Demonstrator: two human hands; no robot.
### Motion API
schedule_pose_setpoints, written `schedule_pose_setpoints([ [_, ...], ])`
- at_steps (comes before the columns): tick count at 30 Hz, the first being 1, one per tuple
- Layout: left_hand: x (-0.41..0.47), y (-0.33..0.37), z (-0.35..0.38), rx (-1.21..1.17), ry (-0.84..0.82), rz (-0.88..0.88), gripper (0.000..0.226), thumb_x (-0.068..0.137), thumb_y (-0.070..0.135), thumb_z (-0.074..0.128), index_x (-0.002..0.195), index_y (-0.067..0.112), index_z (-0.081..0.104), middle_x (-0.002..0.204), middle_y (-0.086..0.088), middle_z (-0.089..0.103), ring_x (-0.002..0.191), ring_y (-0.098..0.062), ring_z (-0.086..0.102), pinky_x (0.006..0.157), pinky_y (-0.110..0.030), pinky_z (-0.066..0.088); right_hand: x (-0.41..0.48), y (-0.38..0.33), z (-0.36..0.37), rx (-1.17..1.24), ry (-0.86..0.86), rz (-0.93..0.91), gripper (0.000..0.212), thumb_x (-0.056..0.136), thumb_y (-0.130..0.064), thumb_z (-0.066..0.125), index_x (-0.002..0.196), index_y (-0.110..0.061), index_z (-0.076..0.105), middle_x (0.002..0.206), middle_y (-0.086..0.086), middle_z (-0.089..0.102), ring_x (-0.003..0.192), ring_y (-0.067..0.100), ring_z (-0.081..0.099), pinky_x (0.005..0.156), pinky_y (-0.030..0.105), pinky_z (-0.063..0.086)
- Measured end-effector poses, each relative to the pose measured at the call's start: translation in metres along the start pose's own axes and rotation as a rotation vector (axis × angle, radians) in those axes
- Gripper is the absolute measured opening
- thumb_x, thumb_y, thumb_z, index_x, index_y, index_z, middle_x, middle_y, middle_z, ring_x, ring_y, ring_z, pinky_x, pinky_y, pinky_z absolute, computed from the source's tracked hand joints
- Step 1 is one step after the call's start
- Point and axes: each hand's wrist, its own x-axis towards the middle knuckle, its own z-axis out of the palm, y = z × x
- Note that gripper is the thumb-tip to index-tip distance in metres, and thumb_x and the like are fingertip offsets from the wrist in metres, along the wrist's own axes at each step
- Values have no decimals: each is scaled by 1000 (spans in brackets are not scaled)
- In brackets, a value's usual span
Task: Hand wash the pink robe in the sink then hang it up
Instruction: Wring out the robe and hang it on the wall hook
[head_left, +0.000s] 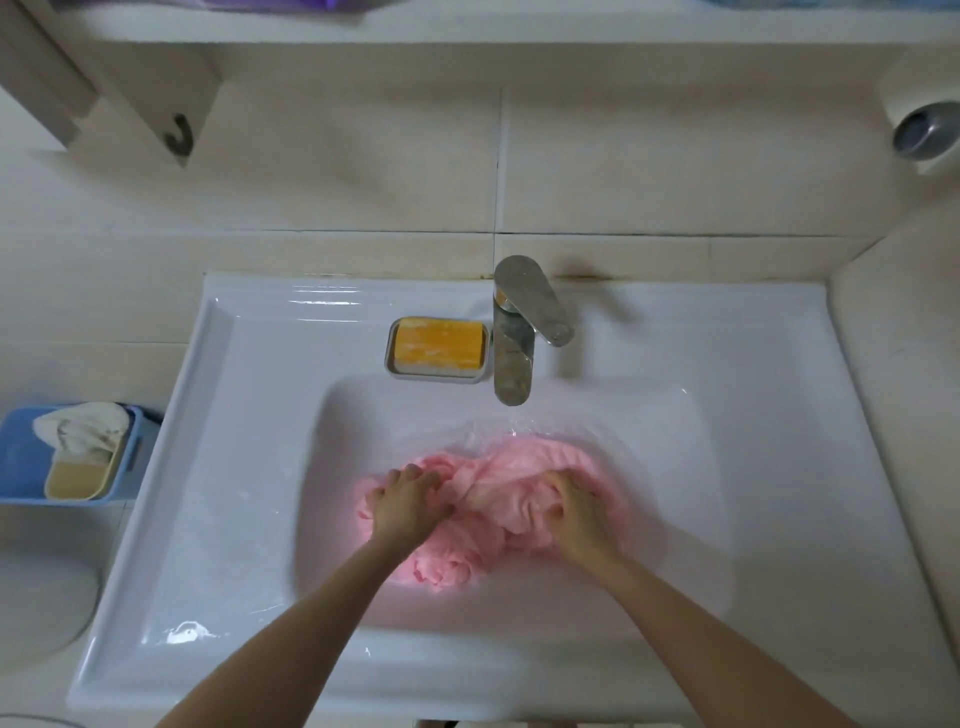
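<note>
One white glazed rectangular sink (218, 467) fills most of my view, set against a wall of pale beige tiles (363, 182). At its back edge stands a brushed-metal tap with a flat lever handle (514, 358), its spout reaching over the basin. Just left of the tap, an orange rectangular bar of soap (436, 343) lies in a grey metal soap dish (439, 376). Beyond the sink's left edge sits a blue plastic basket (21, 457) holding a crumpled white cloth (83, 426) and a beige container (78, 478). A dark metal hook (179, 136) hangs from the cabinet at the upper left.

The wet, crumpled pink robe (498, 499) lies bunched in the bottom of the basin, in shallow water that ripples under the spout. Both my bare forearms reach down into the basin. My left hand (410, 499) sits on the robe's left side, fingers curled into a fold of the cloth. My right hand (579, 512) is on the robe's right side, fingers dug in and gripping another bunch. The hands are apart, with a ridge of pink cloth stretched between them.

By count: one robe, two hands on it, one tap, one soap bar, one dish, one basket, one hook.
</note>
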Motion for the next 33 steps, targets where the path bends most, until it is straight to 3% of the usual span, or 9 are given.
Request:
schedule_pose_setpoints([
  [3, -28, 28, -33, -539, -78, 201, 21, 78, 46, 49, 78, 26, 53, 70, 17, 53, 76, -10, 50, 64, -18, 36, -3, -10, -21, -16, 129, -160, 60, 74, 3, 62, 128, -21, 56, 129, 1, 58, 118, 22, 51, 92, 26, 39],
  [5, -45, 43, -54, -668, -204, 324, 15, 85, 36, 50, 80, 22, 49, 70, 20, 54, 70, 1, 49, 65, -14, 39, -6, -35, -30, 1, 32, -450, 78, 66, 2, 69, 136, -24, 47, 139, -3, 50, 126, 10, 42, 102, 21, 29],
  [7, -53, 54, -72, -731, -198, 377, 14, 89, 33, 50, 87, 20, 51, 79, 15, 61, 76, 0, 55, 72, -18, 45, -11, -67, -45, 36, -191, -517, 67, 76, -3, 61, 138, -23, 46, 134, -3, 53, 119, 9, 45, 106, 28, 33],
  [9, -57, 58, -94, -847, -146, 347, 13, 92, 28, 53, 87, 16, 51, 78, 3, 65, 75, -8, 60, 67, -23, 48, -12, -91, -70, 60, -229, -482, 46, 77, -7, 57, 109, -40, 60, 101, -15, 66, 92, 11, 58, 84, 31, 45],
  [12, -62, 50, -126, -682, -87, 367, 17, 86, 31, 64, 82, 22, 50, 65, 4, 60, 60, -10, 52, 56, -23, 42, -11, -99, -117, 180, -194, -369, 37, 73, -5, 75, 60, -32, 53, 56, -17, 51, 57, 0, 44, 59, 20, 34],
  [17, -69, 29, -157, 193, 68, 350, 26, 87, 46, 55, 101, 24, 49, 99, 3, 65, 90, -24, 59, 65, -28, 35, -42, -112, -193, 437, -175, -267, 29, 65, 5, 79, 61, -11, 55, 54, -10, 47, 53, 1, 41, 54, 18, 32],
  [26, -87, 0, -170, 445, 146, 297, 32, 95, 25, 44, 126, 25, 54, 141, 2, 38, 128, -22, 34, 95, -35, 39, -86, -131, -248, 598, -9, -369, 21, 55, -5, 65, 74, -5, 58, 84, 11, 61, 80, 16, 57, 69, 22, 45],
  [29, -89, 25, -177, 213, 158, 413, 43, 88, 22, 46, 132, 20, 48, 144, -2, 35, 131, -24, 34, 103, -39, 36, -94, -160, -245, 590, 4, -426, 16, 56, -4, 63, 70, -10, 56, 78, 8, 59, 69, 7, 52, 63, 17, 41],
  [33, -117, 93, -188, -342, -193, 650, 76, 75, 37, 69, 140, 23, 31, 136, 16, 39, 127, -1, 38, 107, -20, 32, -99, -198, -235, 561, 8, -511, 28, 72, 15, 66, 71, -12, 59, 66, -4, 54, 60, -1, 49, 60, 11, 39],
])
